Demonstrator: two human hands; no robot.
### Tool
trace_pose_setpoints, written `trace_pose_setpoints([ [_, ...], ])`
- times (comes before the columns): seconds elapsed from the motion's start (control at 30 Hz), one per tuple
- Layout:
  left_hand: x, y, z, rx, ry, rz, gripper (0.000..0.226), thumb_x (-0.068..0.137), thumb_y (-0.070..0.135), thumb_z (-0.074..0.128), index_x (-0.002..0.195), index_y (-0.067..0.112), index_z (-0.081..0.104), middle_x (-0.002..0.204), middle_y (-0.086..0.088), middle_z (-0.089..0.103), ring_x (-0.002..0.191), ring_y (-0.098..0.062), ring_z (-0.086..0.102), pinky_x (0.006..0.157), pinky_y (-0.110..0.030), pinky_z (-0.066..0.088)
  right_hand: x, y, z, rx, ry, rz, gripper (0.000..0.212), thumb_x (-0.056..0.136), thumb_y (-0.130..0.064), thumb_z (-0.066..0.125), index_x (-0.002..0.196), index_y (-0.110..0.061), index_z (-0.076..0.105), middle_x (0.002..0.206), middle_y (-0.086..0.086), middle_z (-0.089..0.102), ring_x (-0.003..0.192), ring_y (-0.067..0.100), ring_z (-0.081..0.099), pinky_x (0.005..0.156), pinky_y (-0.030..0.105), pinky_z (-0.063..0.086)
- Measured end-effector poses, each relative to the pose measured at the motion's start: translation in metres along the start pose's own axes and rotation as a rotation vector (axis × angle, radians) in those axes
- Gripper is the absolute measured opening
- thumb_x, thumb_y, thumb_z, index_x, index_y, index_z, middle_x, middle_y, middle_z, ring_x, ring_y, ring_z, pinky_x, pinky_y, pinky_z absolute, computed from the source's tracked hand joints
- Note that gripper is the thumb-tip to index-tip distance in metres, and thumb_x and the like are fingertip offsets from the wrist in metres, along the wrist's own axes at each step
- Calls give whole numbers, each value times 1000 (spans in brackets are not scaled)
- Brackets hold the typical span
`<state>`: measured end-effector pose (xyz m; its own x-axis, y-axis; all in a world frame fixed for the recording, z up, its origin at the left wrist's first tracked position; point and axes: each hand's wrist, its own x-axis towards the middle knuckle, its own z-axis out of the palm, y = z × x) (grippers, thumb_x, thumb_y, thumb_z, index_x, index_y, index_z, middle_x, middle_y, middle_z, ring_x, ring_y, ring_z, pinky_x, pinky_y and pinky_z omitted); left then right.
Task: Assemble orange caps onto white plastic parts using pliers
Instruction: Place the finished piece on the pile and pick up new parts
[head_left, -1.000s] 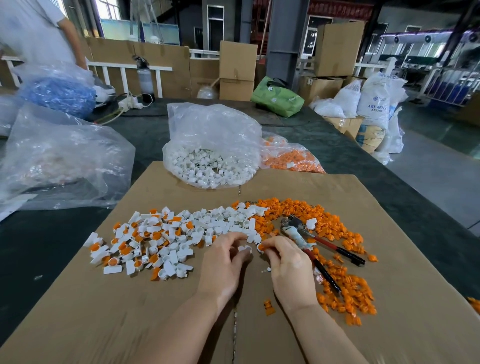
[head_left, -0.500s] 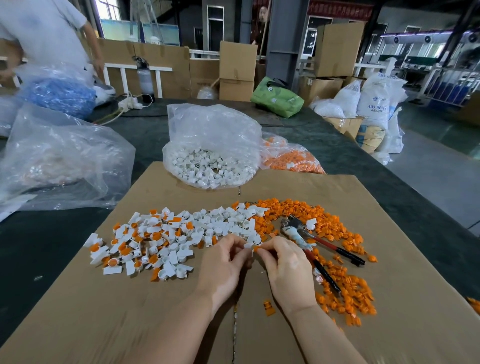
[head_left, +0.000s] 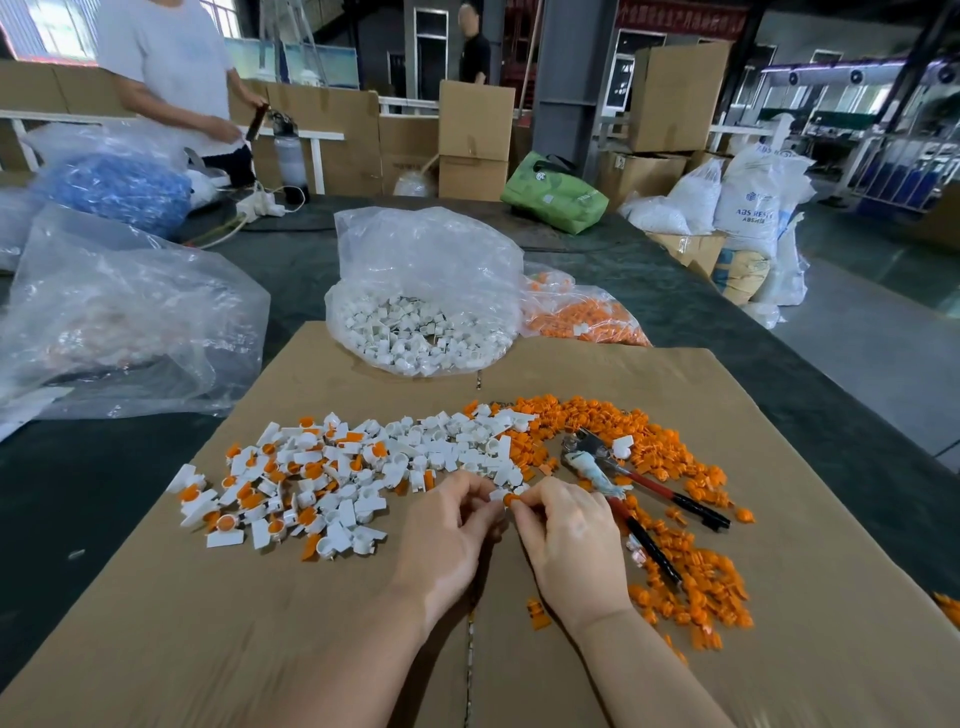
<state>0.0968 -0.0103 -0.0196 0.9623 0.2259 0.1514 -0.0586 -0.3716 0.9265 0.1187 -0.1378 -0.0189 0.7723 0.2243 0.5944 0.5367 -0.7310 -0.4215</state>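
Observation:
My left hand (head_left: 447, 535) pinches a small white plastic part (head_left: 497, 494) just above the cardboard sheet (head_left: 311, 649). My right hand (head_left: 571, 545) pinches an orange cap (head_left: 510, 500) against that part. Loose white parts (head_left: 447, 441) spread across the sheet, and to their left lie white parts with orange caps in them (head_left: 270, 488). Loose orange caps (head_left: 670, 457) cover the right side. The pliers (head_left: 623, 483), with red and black handles, lie on the orange caps just right of my right hand.
A clear bag of white parts (head_left: 421, 332) and a bag of orange caps (head_left: 582, 317) stand at the sheet's far edge. Big clear bags (head_left: 114, 322) sit left. One orange cap (head_left: 535, 613) lies by my right wrist. A person in a white shirt (head_left: 166, 78) stands far left.
My two hands have come together and lifted slightly; the orange cap now meets the white part. The person at the far left has moved further into view. The pliers have not moved.

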Motion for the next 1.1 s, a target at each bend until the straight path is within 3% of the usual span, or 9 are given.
trace_pose_setpoints([
  [0.27, -1, -3, 2, 73, -14, 34, 13, 91, 17, 60, 81, 26, 59, 71, 6, 65, 67, -1, 59, 60, -8, 43, -1, 2, 1, 15, -30, -37, 23, 71, -6, 79, 64, -9, 58, 58, -1, 58, 54, 17, 54, 55, 32, 46],
  [0.4, 2, -3, 1, -26, 35, -38, 15, 93, 19, 57, 84, 31, 58, 77, 7, 64, 71, -1, 59, 60, -5, 41, -2, 3, 0, 121, -51, -23, 9, 78, -14, 75, 77, -11, 67, 72, -2, 63, 69, 14, 59, 63, 26, 50],
  [0.5, 3, -3, -1, -75, 37, -67, 17, 94, 17, 55, 86, 33, 58, 79, 8, 64, 69, 7, 59, 59, -4, 41, -2, 1, -3, 159, -61, -39, 18, 77, -14, 76, 93, -12, 68, 82, -5, 61, 76, 9, 57, 68, 17, 46],
  [0.6, 3, -3, -1, -77, 21, -56, 18, 93, 17, 56, 86, 34, 59, 79, 8, 64, 71, 9, 58, 59, -2, 40, -1, 1, -5, 176, -81, -79, 26, 79, -9, 74, 104, -12, 69, 87, -4, 61, 81, 10, 58, 72, 20, 49],
  [1.1, 3, -3, -2, -48, 10, -64, 14, 93, 20, 56, 85, 30, 61, 76, 5, 65, 70, 3, 60, 60, -5, 43, 0, 2, -4, 160, -81, -104, 20, 82, -8, 71, 100, -12, 71, 85, -3, 63, 82, 12, 58, 74, 24, 51],
])
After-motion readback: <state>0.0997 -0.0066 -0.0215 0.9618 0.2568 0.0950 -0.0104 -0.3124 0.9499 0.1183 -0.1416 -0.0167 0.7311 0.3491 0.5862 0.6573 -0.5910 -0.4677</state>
